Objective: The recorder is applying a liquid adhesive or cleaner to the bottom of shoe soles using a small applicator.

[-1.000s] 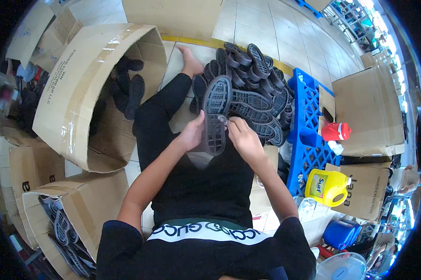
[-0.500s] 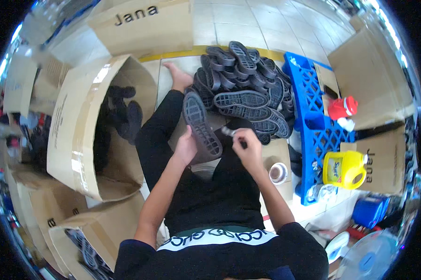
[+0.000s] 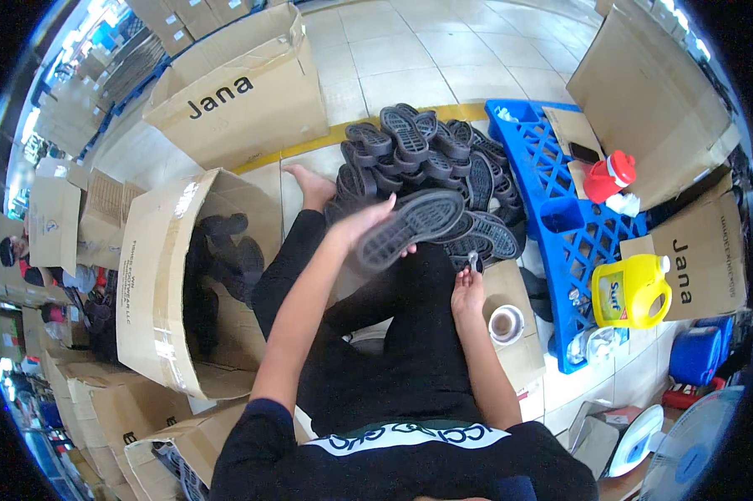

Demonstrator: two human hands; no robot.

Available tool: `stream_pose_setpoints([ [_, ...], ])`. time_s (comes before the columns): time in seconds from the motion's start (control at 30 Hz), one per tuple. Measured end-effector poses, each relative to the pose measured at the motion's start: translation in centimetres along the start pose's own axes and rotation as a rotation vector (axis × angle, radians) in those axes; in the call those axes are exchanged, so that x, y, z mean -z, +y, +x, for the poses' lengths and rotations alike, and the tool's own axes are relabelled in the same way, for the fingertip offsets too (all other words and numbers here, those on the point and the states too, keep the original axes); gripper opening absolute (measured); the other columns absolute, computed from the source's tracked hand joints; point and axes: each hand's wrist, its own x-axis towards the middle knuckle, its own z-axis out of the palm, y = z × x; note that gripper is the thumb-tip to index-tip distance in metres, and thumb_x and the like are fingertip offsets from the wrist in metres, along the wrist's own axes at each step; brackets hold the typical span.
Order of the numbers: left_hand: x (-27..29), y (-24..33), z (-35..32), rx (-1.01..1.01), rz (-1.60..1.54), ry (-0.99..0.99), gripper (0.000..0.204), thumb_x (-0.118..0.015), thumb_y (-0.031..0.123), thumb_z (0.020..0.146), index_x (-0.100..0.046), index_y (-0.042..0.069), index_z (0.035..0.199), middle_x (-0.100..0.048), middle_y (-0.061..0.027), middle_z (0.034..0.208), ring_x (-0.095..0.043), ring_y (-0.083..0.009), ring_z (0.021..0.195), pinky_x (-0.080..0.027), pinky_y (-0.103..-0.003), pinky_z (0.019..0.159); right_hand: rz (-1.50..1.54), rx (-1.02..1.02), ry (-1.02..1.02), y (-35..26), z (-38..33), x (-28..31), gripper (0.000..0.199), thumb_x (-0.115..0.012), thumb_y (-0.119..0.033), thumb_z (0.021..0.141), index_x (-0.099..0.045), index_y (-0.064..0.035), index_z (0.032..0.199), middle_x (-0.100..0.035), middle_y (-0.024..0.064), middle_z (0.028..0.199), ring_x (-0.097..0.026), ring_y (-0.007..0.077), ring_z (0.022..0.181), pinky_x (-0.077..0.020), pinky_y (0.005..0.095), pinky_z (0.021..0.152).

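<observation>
My left hand [image 3: 366, 222] is closed around a dark shoe sole [image 3: 416, 225], its gridded face upward, tilted over my lap. My right hand [image 3: 468, 292], palm up near my right thigh, grips a small slim tool [image 3: 473, 260] with a pale, shiny end; its kind is too small to make out. Just beyond the held sole lies a heap of similar dark soles [image 3: 405, 134]. Beside my right forearm, a white round cup [image 3: 506, 324] with something brownish inside stands on a flat piece of cardboard [image 3: 518, 288].
On my left a large carton [image 3: 155, 275] lies open with dark soles inside. Another open carton [image 3: 243, 108] stands at the far left. To my right, a blue plastic pallet [image 3: 552, 221] carries a red jug [image 3: 610, 175], a phone [image 3: 584, 153] and a yellow bottle [image 3: 631, 292].
The sole in my left hand has swung from nearly upright to slanting rightward and moved up to the right. My right hand has dropped lower and turned palm up. The view has shifted.
</observation>
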Motion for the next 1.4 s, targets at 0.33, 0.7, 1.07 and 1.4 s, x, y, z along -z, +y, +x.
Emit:
stream_pose_setpoints([
  [0.33,15.6,-4.0,-9.5,-0.360,0.015,1.153,0.058,-0.047,0.050,0.096,-0.044,0.013,0.140,-0.060,-0.0112,0.129,-0.058,-0.0288,0.116,-0.040,-0.049,0.099,-0.160,-0.036,-0.199,1.4,-1.1,-1.9,0.010,-0.054,-0.010,0.097,-0.057,-0.0008,0.101,-0.062,0.0053,0.088,-0.058,0.0126,0.076,-0.0520,0.0258,0.071],
  [0.7,21.9,-31.2,-33.0,-0.371,-0.520,1.721,0.036,-0.056,0.035,0.091,-0.059,0.011,0.117,-0.065,-0.0061,0.098,-0.062,-0.0189,0.080,-0.050,-0.034,0.068,-0.407,-0.046,-0.235,0.2,0.3,-1.8,0.019,-0.053,-0.014,0.099,-0.056,0.0032,0.105,-0.061,0.0064,0.093,-0.055,0.0123,0.081,-0.0513,0.0246,0.076],
  [1.07,20.4,-28.9,-28.4,-0.315,-0.678,1.577,0.072,-0.078,0.043,0.078,-0.052,0.003,0.131,-0.062,-0.0095,0.121,-0.059,-0.0245,0.108,-0.050,-0.040,0.086,-0.559,0.077,-0.193,0.5,-1.0,-3.4,0.021,-0.056,-0.017,0.098,-0.057,0.0011,0.110,-0.064,0.0072,0.101,-0.056,0.0121,0.083,-0.0493,0.0253,0.078],
  [1.4,1.0,-23.3,-30.7,-0.479,0.342,2.186,0.048,-0.079,0.024,0.080,-0.056,0.000,0.115,-0.056,-0.0185,0.120,-0.058,-0.0324,0.104,-0.049,-0.041,0.081,-0.481,0.082,-0.244,0.6,-1.5,-3.3,0.015,-0.058,-0.013,0.096,-0.058,0.0016,0.099,-0.064,0.0083,0.094,-0.056,0.0131,0.077,-0.0506,0.0264,0.075],
])
